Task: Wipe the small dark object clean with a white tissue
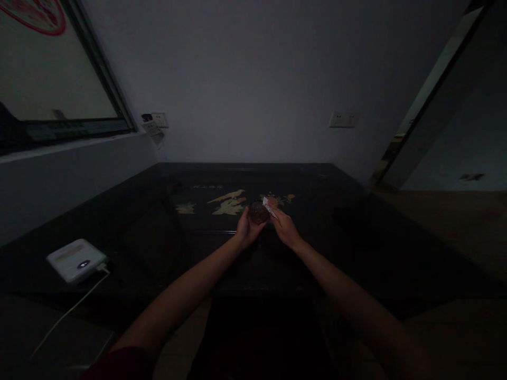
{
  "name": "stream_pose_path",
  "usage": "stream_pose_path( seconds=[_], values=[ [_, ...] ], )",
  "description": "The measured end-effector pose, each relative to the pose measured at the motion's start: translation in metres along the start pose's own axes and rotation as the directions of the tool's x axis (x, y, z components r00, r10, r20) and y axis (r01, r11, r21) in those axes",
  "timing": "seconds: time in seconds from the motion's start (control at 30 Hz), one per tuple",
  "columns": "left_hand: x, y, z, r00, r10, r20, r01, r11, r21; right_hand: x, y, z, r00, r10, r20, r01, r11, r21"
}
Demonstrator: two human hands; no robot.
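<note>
In the head view, my left hand (247, 228) is closed round the near left side of a small, round, see-through glass bowl (259, 212). My right hand (284, 225) pinches a small piece of white tissue (266, 201) at the bowl's right rim. Both hands are above the dark table (190, 253). Dim light hides the bowl's inside and some of my fingers.
A white box-like device (77, 260) sits at the table's left, with a white cable (67, 312) running off its front edge. Bird and flower pictures (227, 201) decorate the tabletop. Behind it rises a wall with sockets (343, 120); a window (59, 68) is at left.
</note>
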State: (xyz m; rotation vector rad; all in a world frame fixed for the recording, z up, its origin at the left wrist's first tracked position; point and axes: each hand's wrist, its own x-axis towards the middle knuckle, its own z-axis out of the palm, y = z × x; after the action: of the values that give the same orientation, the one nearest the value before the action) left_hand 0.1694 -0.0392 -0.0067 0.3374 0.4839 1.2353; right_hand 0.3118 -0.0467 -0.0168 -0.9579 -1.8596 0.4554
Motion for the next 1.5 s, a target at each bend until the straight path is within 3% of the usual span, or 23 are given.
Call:
stream_pose_path(
  seconds=[0.23, 0.43, 0.6, 0.77, 1.03, 1.2, 1.5],
  values=[
    [0.003, 0.0, -0.003, 0.999, 0.028, -0.02, -0.028, 0.999, -0.025, -0.003, -0.006, 0.001, 0.993, -0.091, 0.075, 0.097, 0.992, -0.085],
    [0.003, -0.001, -0.002, 0.997, 0.064, -0.043, -0.066, 0.997, -0.04, -0.004, -0.012, 0.004, 0.96, -0.211, 0.184, 0.242, 0.956, -0.166],
    [-0.001, -0.004, 0.001, 0.999, 0.047, -0.01, -0.047, 0.998, 0.047, -0.005, -0.017, 0.006, 0.934, -0.245, 0.259, 0.31, 0.918, -0.249],
    [-0.004, -0.013, 0.004, 0.995, 0.081, 0.057, -0.087, 0.99, 0.115, -0.004, -0.017, 0.004, 0.948, -0.224, 0.225, 0.279, 0.927, -0.252],
    [-0.004, -0.019, -0.002, 0.982, 0.11, 0.153, -0.153, 0.942, 0.3, 0.0, -0.013, -0.003, 0.988, -0.153, 0.023, 0.154, 0.984, -0.092],
    [-0.008, -0.018, -0.001, 0.979, 0.087, 0.182, -0.139, 0.945, 0.295, 0.003, -0.006, -0.005, 0.995, -0.07, -0.073, 0.073, 0.997, 0.039],
    [-0.006, -0.011, 0.003, 0.998, 0.046, 0.032, -0.05, 0.985, 0.164, 0.004, 0.003, -0.002, 0.996, 0.03, -0.086, -0.017, 0.989, 0.145]
  ],
)
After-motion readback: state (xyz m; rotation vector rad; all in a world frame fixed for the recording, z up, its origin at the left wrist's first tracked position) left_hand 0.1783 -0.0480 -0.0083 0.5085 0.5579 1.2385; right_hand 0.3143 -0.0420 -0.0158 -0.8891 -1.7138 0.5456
